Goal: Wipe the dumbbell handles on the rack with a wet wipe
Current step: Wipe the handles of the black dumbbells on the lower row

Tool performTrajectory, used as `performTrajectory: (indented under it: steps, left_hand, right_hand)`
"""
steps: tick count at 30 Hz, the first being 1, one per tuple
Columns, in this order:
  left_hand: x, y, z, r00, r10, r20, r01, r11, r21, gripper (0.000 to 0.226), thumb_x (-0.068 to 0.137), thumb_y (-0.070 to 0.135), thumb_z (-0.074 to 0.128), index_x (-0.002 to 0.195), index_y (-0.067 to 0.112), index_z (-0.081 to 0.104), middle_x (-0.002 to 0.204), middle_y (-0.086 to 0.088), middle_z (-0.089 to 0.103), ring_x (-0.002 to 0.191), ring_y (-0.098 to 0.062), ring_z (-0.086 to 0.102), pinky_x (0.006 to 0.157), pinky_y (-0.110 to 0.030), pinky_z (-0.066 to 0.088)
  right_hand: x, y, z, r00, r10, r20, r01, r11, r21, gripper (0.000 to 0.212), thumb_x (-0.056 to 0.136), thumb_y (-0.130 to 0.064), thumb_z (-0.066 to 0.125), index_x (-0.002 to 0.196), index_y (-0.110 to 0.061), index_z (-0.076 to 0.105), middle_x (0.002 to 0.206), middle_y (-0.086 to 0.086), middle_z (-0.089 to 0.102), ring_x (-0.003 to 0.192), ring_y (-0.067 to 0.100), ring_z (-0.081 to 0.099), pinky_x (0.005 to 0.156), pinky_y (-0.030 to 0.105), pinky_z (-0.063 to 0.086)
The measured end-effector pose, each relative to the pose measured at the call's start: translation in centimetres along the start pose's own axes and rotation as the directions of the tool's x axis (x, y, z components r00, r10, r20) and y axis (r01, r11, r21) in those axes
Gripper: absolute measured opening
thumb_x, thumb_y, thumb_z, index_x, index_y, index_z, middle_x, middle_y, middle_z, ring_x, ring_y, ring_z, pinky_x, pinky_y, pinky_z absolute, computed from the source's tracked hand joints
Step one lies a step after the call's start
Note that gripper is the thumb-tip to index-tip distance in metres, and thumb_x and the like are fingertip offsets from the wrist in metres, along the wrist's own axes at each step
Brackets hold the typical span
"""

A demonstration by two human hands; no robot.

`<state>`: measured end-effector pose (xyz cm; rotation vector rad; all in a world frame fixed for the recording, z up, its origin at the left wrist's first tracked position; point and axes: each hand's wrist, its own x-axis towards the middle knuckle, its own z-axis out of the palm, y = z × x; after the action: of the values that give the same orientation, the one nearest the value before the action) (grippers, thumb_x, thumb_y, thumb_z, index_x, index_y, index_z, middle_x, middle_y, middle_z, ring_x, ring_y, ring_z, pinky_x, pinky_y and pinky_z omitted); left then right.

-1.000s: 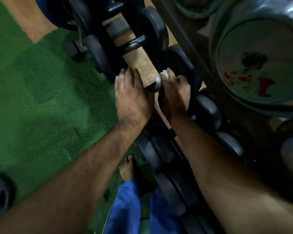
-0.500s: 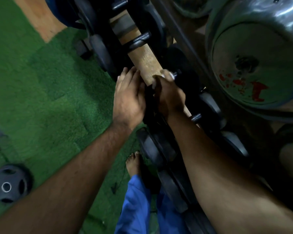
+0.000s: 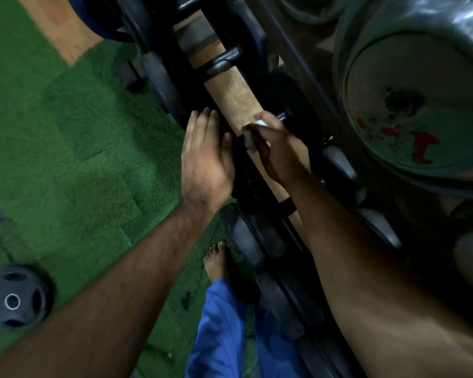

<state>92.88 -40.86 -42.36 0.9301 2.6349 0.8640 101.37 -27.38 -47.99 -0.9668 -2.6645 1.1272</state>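
Right hand (image 3: 280,152) slid the wipe (image 3: 250,139) rack-edgeward.

White wipe (image 3: 250,139), green turf (image 3: 79,132), blue trousers (image 3: 219,331).

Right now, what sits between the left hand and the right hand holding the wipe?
Head view: a dark dumbbell end and the edge of the wooden rack rail lie between the left hand and the right hand, which grips the wet wipe.

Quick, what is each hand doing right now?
Left hand: open, fingers straight, resting on a dumbbell on the rack.
Right hand: closed, gripping a white wet wipe.
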Motion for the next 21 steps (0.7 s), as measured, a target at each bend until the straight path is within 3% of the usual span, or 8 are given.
performTrajectory:
  steps: [3,5,7,10,12,14,18,21]
  left_hand:
    - [-0.1,0.3,-0.1,1.000,-0.011,0.007,0.010,0.999,0.043,0.052,0.103,0.028,0.034,0.146,0.000,0.041,0.154,-0.012,0.039,0.150,-0.028,0.022,0.123,-0.038,0.019]
    - [0.0,0.6,-0.4,1.000,-0.015,0.015,0.013,0.994,0.112,0.052,0.102,0.029,0.033,0.145,0.001,0.042,0.154,-0.012,0.040,0.149,-0.028,0.023,0.123,-0.041,0.019]
    - [0.1,0.9,-0.7,0.999,0.008,0.031,-0.015,0.976,0.215,0.050,0.100,0.027,0.034,0.142,0.004,0.047,0.152,-0.011,0.043,0.148,-0.028,0.025,0.124,-0.042,0.015]
    - [0.8,1.0,-0.8,0.993,0.077,0.095,-0.104,0.936,0.336,0.044,0.097,0.029,0.033,0.127,0.012,0.060,0.140,-0.006,0.054,0.145,-0.027,0.031,0.123,-0.042,0.015]
    - [1.7,1.0,-0.5,0.988,0.068,0.139,-0.116,0.918,0.378,0.042,0.096,0.035,0.032,0.114,0.016,0.065,0.129,-0.002,0.060,0.140,-0.024,0.037,0.122,-0.043,0.017]
    - [2.4,0.9,-0.3,0.987,0.040,0.153,-0.097,0.919,0.383,0.044,0.094,0.038,0.031,0.105,0.017,0.068,0.120,-0.001,0.064,0.133,-0.023,0.044,0.120,-0.043,0.019]
    - [2.2,1.2,0.0,0.991,0.043,0.128,-0.086,0.934,0.346,0.050,0.089,0.037,0.026,0.102,0.016,0.070,0.117,-0.002,0.065,0.131,-0.024,0.046,0.120,-0.042,0.021]
    - [2.1,1.1,0.1,0.995,0.036,0.098,-0.064,0.950,0.306,0.036,0.092,0.027,0.039,0.100,0.013,0.071,0.115,-0.006,0.065,0.133,-0.027,0.046,0.122,-0.041,0.019]
  right_hand:
    - [-0.4,-1.5,1.1,0.995,-0.047,0.092,0.048,0.999,-0.011,0.029,0.098,-0.048,0.044,0.120,-0.038,0.061,0.141,-0.015,0.048,0.112,0.017,0.062,0.089,0.030,0.047]
    - [-0.8,-2.0,1.3,0.972,-0.199,0.124,0.190,0.979,0.079,0.031,0.099,-0.025,0.053,0.127,-0.021,0.066,0.142,-0.004,0.052,0.112,0.015,0.060,0.089,0.014,0.043]
    - [-0.3,-1.3,0.0,0.992,-0.122,0.032,0.118,0.988,0.095,0.030,0.102,-0.018,0.051,0.126,-0.010,0.066,0.132,-0.012,0.055,0.102,-0.002,0.057,0.077,-0.002,0.036]
    - [0.4,-0.8,0.7,0.992,-0.008,-0.130,-0.012,0.989,-0.150,0.026,0.098,-0.044,0.043,0.095,-0.024,0.060,0.099,-0.013,0.059,0.080,0.003,0.059,0.071,0.026,0.048]
    - [0.7,-1.3,2.3,0.999,-0.040,-0.019,0.035,0.970,-0.239,0.027,0.092,-0.048,0.040,0.085,-0.024,0.051,0.085,-0.008,0.061,0.078,0.009,0.062,0.071,0.029,0.050]
    - [1.4,-1.6,2.4,0.993,-0.033,0.115,0.063,0.962,-0.267,0.035,0.085,-0.056,0.036,0.088,-0.026,0.053,0.090,-0.005,0.064,0.084,0.016,0.064,0.073,0.033,0.049]
    - [4.5,-1.4,0.4,0.933,0.357,-0.043,-0.356,0.897,-0.263,0.031,0.092,-0.043,0.053,0.115,-0.025,0.062,0.119,-0.001,0.061,0.108,0.021,0.060,0.082,0.028,0.044]
    - [4.7,-3.6,1.3,0.931,0.364,-0.039,-0.349,0.850,-0.395,0.032,0.098,-0.033,0.045,0.126,-0.023,0.058,0.137,0.005,0.047,0.114,0.030,0.058,0.083,0.033,0.043]
